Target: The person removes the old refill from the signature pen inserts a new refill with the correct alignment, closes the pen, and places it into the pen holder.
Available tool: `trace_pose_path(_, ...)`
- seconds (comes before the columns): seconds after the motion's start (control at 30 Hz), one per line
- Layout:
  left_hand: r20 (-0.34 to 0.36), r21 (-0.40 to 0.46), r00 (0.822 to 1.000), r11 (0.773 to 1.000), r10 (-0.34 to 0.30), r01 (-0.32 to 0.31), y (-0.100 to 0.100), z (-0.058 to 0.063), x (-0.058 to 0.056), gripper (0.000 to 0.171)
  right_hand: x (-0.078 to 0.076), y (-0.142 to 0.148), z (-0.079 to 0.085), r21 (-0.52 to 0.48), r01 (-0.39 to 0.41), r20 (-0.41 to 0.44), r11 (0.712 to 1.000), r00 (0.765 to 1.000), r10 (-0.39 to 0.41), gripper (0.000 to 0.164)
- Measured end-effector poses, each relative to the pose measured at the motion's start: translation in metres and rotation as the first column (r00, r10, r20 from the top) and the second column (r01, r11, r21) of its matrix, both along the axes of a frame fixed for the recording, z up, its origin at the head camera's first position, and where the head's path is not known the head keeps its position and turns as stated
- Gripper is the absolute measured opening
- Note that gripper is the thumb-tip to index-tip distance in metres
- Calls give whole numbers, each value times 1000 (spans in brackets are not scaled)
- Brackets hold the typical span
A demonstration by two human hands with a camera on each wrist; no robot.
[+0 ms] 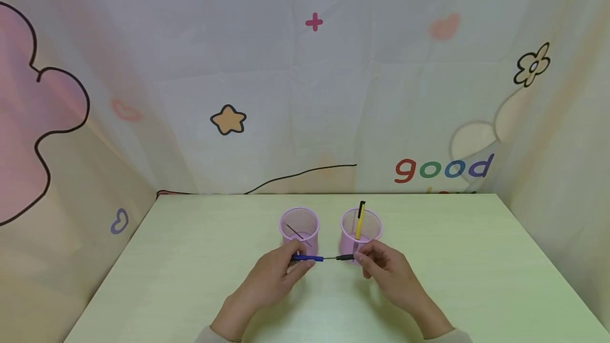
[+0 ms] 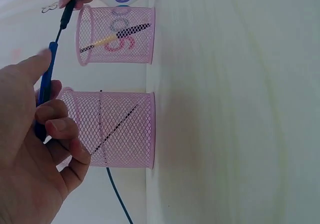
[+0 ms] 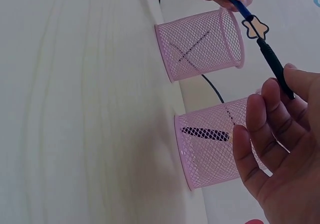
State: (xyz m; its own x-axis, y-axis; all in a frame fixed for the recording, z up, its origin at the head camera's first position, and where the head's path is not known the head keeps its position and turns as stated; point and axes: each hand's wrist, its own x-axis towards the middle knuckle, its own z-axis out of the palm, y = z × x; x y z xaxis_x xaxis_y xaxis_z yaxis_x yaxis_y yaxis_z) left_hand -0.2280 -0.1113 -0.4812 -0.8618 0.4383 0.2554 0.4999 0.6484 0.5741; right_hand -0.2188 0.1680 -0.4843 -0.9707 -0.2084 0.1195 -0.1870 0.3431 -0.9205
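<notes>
Two pink mesh cups stand side by side on a pale green table [image 1: 190,279]. The left cup [image 1: 299,228] [image 2: 117,129] [image 3: 200,44] has thin dark refills in it. The right cup [image 1: 362,233] [image 2: 117,36] [image 3: 210,146] holds a yellow pen [image 1: 359,219] with a black top. Just in front of the cups, my left hand [image 1: 296,259] [image 2: 47,129] pinches a blue pen barrel [image 1: 308,258] [image 2: 47,81] [image 3: 239,4]. My right hand [image 1: 364,258] [image 3: 282,91] pinches the pen's black end piece [image 1: 345,257] [image 2: 66,14] [image 3: 272,66]. A thin rod joins the two parts.
A printed cloth backdrop [image 1: 305,94] closes off the back and both sides of the table. The table stretches wide to the left and right of the cups and in front of my hands.
</notes>
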Motion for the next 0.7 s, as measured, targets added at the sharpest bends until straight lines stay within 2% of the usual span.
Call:
trace_pose_path(0.17, -20, -25, 1000, 1000, 12, -12, 0, -1, -1, 25, 2, -4, -1, 10, -6, -2, 1000, 1000, 6, 18)
trace_pose_path(0.4, -119, -16, 992, 999, -46, 44, 1, -1, -1, 17, 2, -4, 0, 3, -7, -13, 1000, 1000, 7, 17)
trace_pose_path(0.7, -122, -41, 989, 996, -80, 76, 0, 1, 0, 23, 2, -4, 0, 13, -12, -3, 1000, 1000, 12, 18)
